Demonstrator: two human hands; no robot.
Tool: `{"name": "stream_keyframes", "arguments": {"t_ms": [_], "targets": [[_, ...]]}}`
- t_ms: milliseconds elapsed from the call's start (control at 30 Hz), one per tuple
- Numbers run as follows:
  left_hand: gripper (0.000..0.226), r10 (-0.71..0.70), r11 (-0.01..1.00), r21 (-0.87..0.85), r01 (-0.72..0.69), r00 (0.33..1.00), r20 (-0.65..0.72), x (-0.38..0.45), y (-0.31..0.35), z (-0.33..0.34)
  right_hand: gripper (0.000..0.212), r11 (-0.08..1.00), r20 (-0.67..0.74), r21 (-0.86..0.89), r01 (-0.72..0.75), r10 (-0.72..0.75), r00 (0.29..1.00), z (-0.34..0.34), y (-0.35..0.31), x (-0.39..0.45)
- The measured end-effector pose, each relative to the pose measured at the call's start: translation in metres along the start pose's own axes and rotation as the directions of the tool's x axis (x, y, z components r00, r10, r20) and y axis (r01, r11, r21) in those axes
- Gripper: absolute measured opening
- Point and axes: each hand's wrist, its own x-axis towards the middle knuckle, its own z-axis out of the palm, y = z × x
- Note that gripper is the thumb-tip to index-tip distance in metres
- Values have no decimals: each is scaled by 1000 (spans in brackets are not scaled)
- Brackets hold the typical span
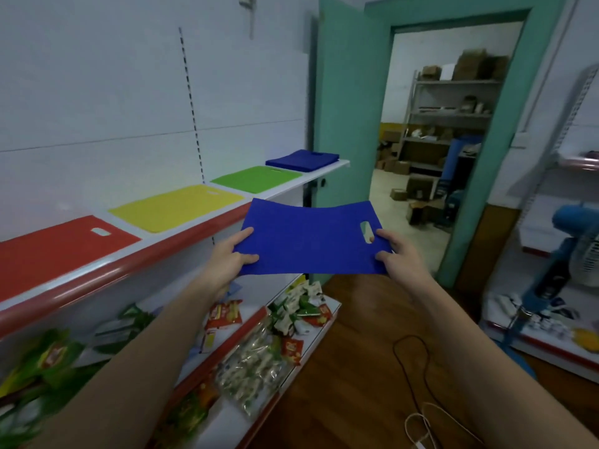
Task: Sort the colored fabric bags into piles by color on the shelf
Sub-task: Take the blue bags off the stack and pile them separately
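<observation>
We hold a flat blue bag out in front of us in the air, just off the near right of the shelf edge, and it is the nearest of the task's things. Our left hand pinches its left edge, thumb on top and fingers beneath, and our right hand grips its right edge the same way, the thumb lying just below the oval handle cut-out near that side. The bag is a deep, even blue with a slightly grainy face, stretched roughly level between our hands, its far edge bowed in a shallow curve. Below our forearms, the lower shelves carry snack packets in green, red and clear wrappers, blurred at the near left. A dark cable loops across the wooden floor to the right. On the upper shelf, with its white top and red front rim, the colours lie in a row from near left to far right: a red bag with a pale handle slot, then a yellow bag, then a green bag, and at the far end a folded blue pile, each apart from the next. At far right a blue fan stands by another shelf, and beyond the green door frame we see a storeroom rack with cardboard boxes.
</observation>
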Motion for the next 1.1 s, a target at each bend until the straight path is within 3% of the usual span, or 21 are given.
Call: {"name": "stream_keyframes", "arguments": {"t_ms": [467,733,1100], "targets": [[68,7,993,-117,14,984,180,192,-39,98,50,997,-115,-14,-81,79,990,-40,72,144],[69,1,997,-81,19,968,250,285,-50,154,47,990,-138,64,-123,131,982,-68,103,232],[68,8,998,-60,2,987,163,402,-43,246,48,993,-27,46,-109,110,994,-129,139,393]]}}
